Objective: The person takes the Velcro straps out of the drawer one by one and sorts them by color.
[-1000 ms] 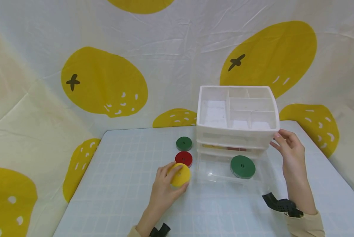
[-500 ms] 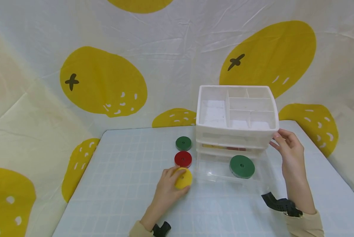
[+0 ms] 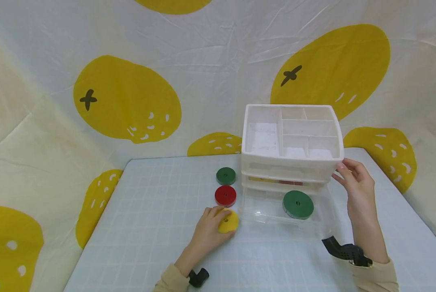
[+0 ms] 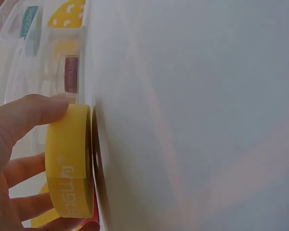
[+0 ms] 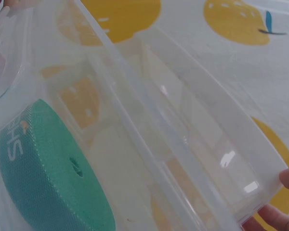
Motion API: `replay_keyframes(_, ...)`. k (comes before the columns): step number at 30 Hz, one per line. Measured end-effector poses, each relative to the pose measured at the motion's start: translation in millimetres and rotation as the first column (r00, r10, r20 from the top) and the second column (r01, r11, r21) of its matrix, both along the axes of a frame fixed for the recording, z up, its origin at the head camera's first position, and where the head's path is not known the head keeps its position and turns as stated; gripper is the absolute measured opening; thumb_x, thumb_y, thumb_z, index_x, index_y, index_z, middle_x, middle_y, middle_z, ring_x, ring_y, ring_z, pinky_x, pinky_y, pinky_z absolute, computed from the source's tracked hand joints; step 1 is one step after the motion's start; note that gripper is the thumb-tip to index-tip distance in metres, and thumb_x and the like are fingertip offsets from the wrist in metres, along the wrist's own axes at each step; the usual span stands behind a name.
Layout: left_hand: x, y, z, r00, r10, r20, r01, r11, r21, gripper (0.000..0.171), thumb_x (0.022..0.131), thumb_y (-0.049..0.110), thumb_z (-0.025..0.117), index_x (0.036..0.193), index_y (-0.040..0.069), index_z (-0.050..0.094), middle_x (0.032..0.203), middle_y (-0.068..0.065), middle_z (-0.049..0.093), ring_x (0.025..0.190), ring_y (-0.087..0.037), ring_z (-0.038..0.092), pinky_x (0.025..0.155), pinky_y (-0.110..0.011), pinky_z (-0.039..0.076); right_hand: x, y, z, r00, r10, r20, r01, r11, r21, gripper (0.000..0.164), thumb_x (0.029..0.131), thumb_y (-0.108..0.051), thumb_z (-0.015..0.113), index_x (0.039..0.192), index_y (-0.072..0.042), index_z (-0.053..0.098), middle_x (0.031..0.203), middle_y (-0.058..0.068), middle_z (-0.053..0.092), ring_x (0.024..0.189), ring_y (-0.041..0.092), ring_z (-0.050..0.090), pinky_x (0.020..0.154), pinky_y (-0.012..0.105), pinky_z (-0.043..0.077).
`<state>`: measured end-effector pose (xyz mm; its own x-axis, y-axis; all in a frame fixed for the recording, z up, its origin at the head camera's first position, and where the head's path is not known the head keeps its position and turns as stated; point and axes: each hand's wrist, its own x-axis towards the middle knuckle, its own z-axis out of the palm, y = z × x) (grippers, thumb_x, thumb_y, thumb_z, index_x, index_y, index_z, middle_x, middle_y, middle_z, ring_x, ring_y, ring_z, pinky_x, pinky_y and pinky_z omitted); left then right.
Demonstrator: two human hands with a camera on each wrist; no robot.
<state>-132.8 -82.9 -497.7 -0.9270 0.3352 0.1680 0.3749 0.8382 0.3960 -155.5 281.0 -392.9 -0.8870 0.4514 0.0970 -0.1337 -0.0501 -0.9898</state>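
Left hand: left hand (image 3: 210,229) gripping, thumb and fingers curved round the rim of yellow round tape roll (image 3: 228,221).
Yellow roll spot: low over pale-blue checked tabletop (image 3: 159,211), left of the drawer; contact with tabletop, can't tell. Clock below centres on it, 12 pointing away from the person.
Open drawer: clear plastic drawer (image 3: 259,209), 3 o'clock, pulled out, lowest tier.
Drawer contents: large green round fabric-textured roll (image 3: 298,205), lying flat, toward the drawer's right side.
Red roll: red flat round roll (image 3: 225,195), 12 o'clock, just beside.
Right hand: right hand (image 3: 360,186), between 2 and 3 o'clock, thumb and fingers pinching the right front edge of white plastic drawer organizer (image 3: 287,165).
Small green roll: small green flat round roll (image 3: 226,175), 12 o'clock, beyond red.
Organizer: 1 o'clock, upright, divided top tray.
Backdrop: white cloth with yellow fruit print (image 3: 210,81), farthest.
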Motion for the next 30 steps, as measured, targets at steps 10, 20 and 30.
replay_keyframes(10, -4.9, -1, -3.8, 1.000, -0.020, 0.007, 0.020, 0.999, -0.039, 0.052, 0.075, 0.043, 0.078, 0.121, 0.023, 0.062, 0.130, -0.002, 0.057, 0.106, -0.020, 0.050, 0.085, -0.036, 0.051, 0.8, 0, -0.1, 1.000, 0.006, -0.009, -0.006, 1.000, -0.009, 0.040, 0.089, -0.032, 0.066, 0.122, -0.012, 0.057, 0.112, -0.008, 0.055, 0.103, 0.004, 0.058, 0.076, 0.006, 0.050)
replay_keyframes(20, -6.8, 1, 0.8, 0.996, -0.040, 0.074, 0.048, 0.993, -0.110, 0.053, 0.076, 0.044, 0.077, 0.122, 0.023, 0.062, 0.133, -0.002, 0.054, 0.108, -0.021, 0.049, 0.084, -0.036, 0.050, 1.1, 0, 0.8, 1.000, -0.002, 0.004, 0.002, 1.000, -0.006, 0.038, 0.089, -0.032, 0.066, 0.121, -0.013, 0.057, 0.112, -0.009, 0.055, 0.102, 0.003, 0.058, 0.076, 0.005, 0.049)
replay_keyframes(30, -6.4, -5, 14.0, 0.989, -0.069, 0.127, 0.087, 0.986, -0.144, 0.052, 0.082, 0.042, 0.072, 0.128, 0.024, 0.059, 0.137, -0.004, 0.054, 0.114, -0.023, 0.050, 0.088, -0.040, 0.049, 1.7, 1, 0.2, 1.000, 0.010, 0.014, -0.010, 1.000, 0.006, 0.040, 0.089, -0.034, 0.066, 0.122, -0.014, 0.056, 0.113, -0.010, 0.055, 0.103, 0.003, 0.056, 0.076, 0.005, 0.049)
